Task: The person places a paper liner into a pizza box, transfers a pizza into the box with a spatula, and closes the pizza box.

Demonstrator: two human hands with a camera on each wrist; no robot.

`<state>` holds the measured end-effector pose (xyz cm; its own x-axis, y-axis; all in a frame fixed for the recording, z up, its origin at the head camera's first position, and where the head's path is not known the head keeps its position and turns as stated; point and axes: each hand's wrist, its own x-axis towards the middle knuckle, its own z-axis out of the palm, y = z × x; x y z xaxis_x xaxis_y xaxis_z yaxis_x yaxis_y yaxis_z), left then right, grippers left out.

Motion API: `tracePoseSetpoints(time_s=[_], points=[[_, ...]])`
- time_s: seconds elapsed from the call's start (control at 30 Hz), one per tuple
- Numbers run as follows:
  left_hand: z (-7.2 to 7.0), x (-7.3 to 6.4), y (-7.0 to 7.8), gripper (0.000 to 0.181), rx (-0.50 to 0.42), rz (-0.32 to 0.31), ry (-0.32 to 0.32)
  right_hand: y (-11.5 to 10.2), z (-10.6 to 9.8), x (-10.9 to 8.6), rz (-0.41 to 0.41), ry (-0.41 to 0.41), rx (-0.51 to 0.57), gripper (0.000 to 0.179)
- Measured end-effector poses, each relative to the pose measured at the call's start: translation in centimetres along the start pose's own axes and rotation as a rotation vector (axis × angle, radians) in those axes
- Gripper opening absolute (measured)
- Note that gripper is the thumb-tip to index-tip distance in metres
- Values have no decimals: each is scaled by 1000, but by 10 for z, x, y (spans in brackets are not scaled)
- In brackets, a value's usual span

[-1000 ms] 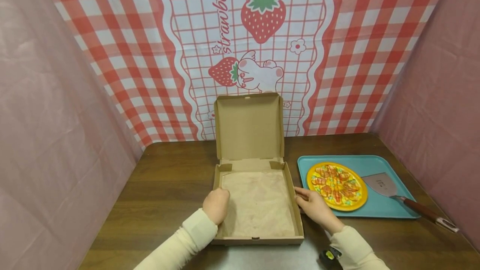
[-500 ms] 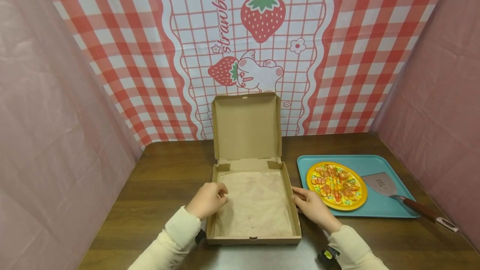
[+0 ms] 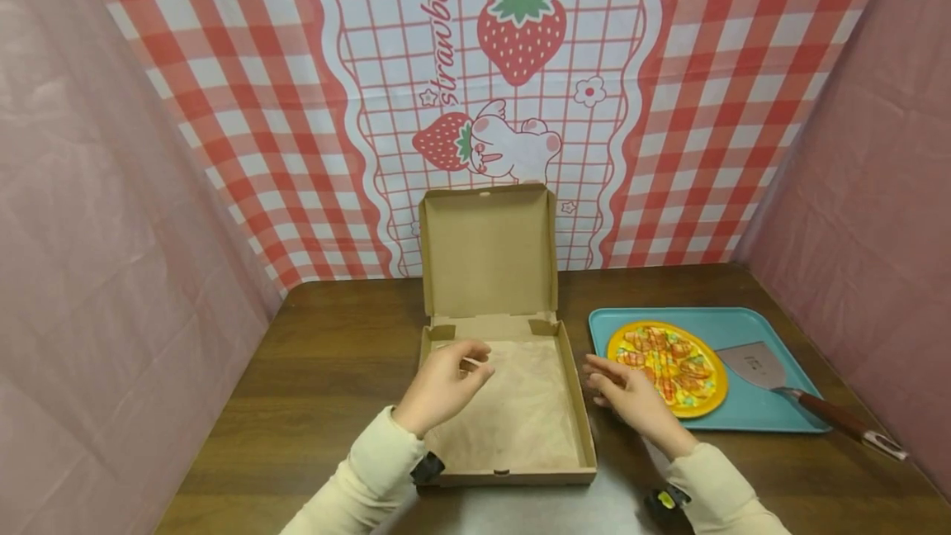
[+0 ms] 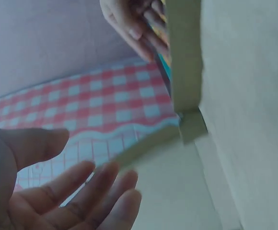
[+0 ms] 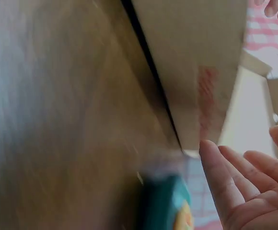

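A cardboard pizza box (image 3: 502,479) stands on the table with its lid (image 3: 490,254) raised toward the back; brown paper (image 3: 520,411) lines the bottom. My left hand (image 3: 444,382) hovers over the box's left part, fingers loosely bent and holding nothing, as the left wrist view also shows. Just outside the box's right wall, my right hand (image 3: 631,403) is apart from it, with nothing between fingers and thumb. To its right a toy-like pizza (image 3: 669,370) on a yellow round base lies on a teal tray (image 3: 743,415), beside a pizza server (image 3: 754,363) with a brown handle.
The server's handle (image 3: 839,419) sticks out past the tray's right edge. A checked strawberry cloth (image 3: 520,139) hangs behind the wooden table (image 3: 334,353). Pink curtains (image 3: 111,271) close off both sides.
The box shifted slightly left, then stayed. My left hand has let go of the left wall and risen over the box. My right hand has come away from the right wall.
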<state>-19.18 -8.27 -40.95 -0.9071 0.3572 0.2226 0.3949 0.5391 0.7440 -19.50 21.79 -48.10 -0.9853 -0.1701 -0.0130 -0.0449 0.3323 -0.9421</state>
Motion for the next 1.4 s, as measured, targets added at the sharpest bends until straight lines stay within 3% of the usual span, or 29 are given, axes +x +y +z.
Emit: tracePoseSetpoints(time_s=[0.17, 0.33, 0.5, 0.8, 0.97, 1.13, 1.4], points=[[19, 7, 14, 38, -113, -8, 24, -5, -30, -8, -86, 71, -99, 48], [41, 13, 28, 49, -165, -26, 17, -8, -65, -19, -130, 153, -306, 48], [63, 19, 42, 62, -201, -53, 10, -6, -98, -32, -131, 225, -506, 50], [108, 39, 61, 77, -315, -84, 14, 7, -155, -53, -82, 275, -694, 58], [137, 47, 73, 81, -412, -189, 6, 13, -181, -61, -89, 309, -819, 57], [163, 50, 85, 81, -483, -256, 54, 20, -203, -69, -37, 282, -910, 60], [195, 48, 92, 82, -436, -311, 95, 30, -226, -77, 37, 196, -986, 71]])
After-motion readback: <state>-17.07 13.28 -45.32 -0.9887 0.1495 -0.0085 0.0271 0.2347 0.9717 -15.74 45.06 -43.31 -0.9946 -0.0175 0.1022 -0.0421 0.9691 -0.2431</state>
